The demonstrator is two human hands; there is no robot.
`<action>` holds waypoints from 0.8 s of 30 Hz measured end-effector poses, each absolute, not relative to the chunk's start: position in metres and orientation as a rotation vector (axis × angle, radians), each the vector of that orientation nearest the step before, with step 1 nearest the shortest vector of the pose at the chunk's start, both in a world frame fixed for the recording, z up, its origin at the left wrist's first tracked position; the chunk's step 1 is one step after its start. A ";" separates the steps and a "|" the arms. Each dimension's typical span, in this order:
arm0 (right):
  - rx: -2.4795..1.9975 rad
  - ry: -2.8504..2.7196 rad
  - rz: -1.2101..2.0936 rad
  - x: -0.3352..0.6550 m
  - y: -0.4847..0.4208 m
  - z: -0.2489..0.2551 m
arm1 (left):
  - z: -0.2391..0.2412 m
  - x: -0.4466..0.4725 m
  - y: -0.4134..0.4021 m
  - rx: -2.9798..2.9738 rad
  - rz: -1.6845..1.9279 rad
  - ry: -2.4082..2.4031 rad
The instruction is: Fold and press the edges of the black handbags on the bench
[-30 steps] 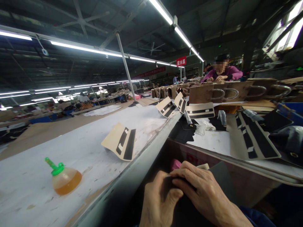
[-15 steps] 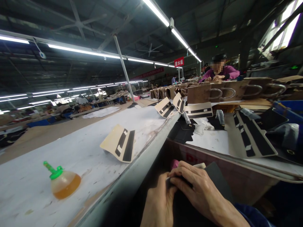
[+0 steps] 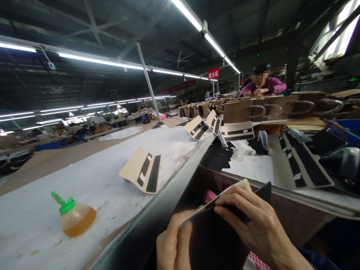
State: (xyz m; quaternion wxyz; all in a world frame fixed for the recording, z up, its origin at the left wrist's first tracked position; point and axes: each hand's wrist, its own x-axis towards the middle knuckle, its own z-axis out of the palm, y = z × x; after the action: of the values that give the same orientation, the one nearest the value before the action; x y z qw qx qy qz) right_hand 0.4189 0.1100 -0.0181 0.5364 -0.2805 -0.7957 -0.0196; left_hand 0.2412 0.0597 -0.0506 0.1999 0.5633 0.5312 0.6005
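I watched remotely as the left hand (image 3: pixel 177 238) pinched a black panel (image 3: pixel 216 236) at its upper left, thumb and fingers closed; the right hand (image 3: pixel 257 221) closed likewise farther along that edge. The panel tilted between them beside the white-topped table (image 3: pixel 107 165).

Got a black panel (image 3: pixel 215 238), plain and matte, tilted, with upper edge climbing left to right. Backed on far side by a cream sheet (image 3: pixel 239 186), thin and pale, showing as a narrow strip above the black, wider toward right end. Held off the desk (image 3: pixel 95 176), just right of its long edge. Pinched along the top: at left end by left grip (image 3: pixel 178 238), farther right by right grip (image 3: pixel 254 221). Shows a dark corner (image 3: pixel 265 192) past right grip; can't tell if same panel. Cut off at bottom of view. Can't tell if bonded or loose.
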 end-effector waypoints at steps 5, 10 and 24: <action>-0.726 -1.887 -0.011 0.420 0.111 -0.022 | -0.055 0.245 0.062 1.653 1.719 1.342; -0.790 -1.914 0.060 0.422 0.113 -0.024 | -0.062 0.250 0.064 1.607 1.808 1.206; -1.020 -1.873 0.185 0.430 0.129 -0.029 | -0.052 0.252 0.063 1.664 1.943 1.161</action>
State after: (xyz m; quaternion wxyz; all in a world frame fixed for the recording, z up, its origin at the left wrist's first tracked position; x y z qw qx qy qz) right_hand 0.4296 0.1289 -0.0288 0.4800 -0.4180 -0.7676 0.0757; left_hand 0.2519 0.0634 -0.0519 0.1653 0.5843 0.4076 0.6820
